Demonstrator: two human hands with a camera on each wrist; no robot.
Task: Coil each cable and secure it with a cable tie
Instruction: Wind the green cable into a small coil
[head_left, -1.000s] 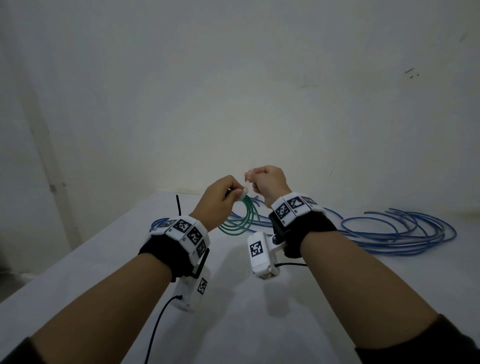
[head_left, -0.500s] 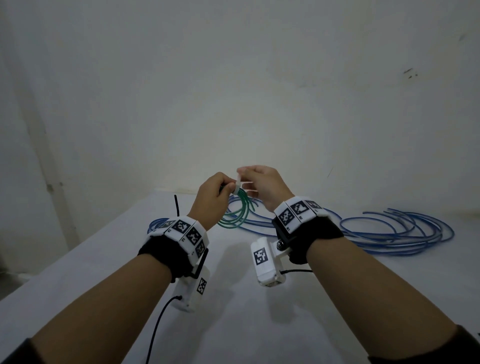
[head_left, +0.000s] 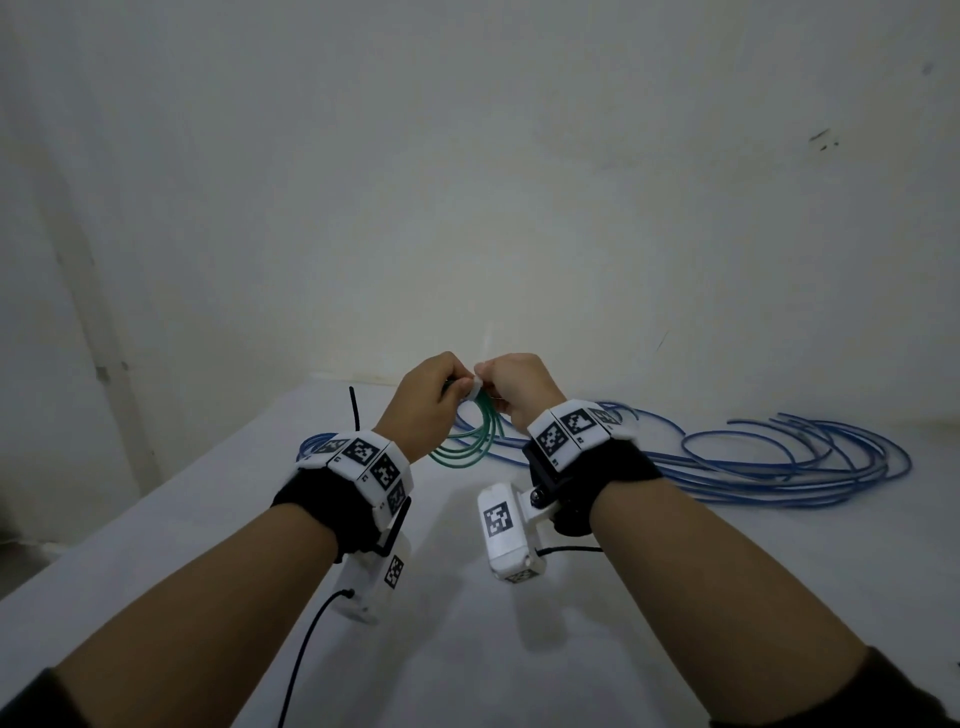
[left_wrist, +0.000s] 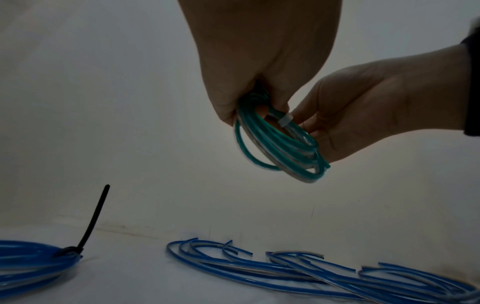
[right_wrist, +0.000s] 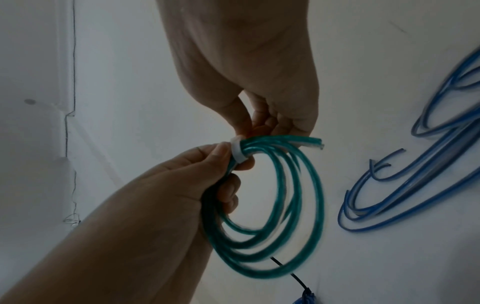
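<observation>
Head view: the left hand (head_left: 423, 400) grips the coiled green plastic cable (head_left: 470, 441), raised above the white table (head_left: 519, 649). Left wrist view: loose blue cables (left_wrist: 311, 273) lie below. Right wrist view: the right hand (right_wrist: 246, 67) pinches the white cable tie (right_wrist: 239, 153) wrapped round the coil.

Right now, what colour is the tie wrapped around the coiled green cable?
White: the cable tie around the coiled green cable shows best in the right wrist view.
</observation>
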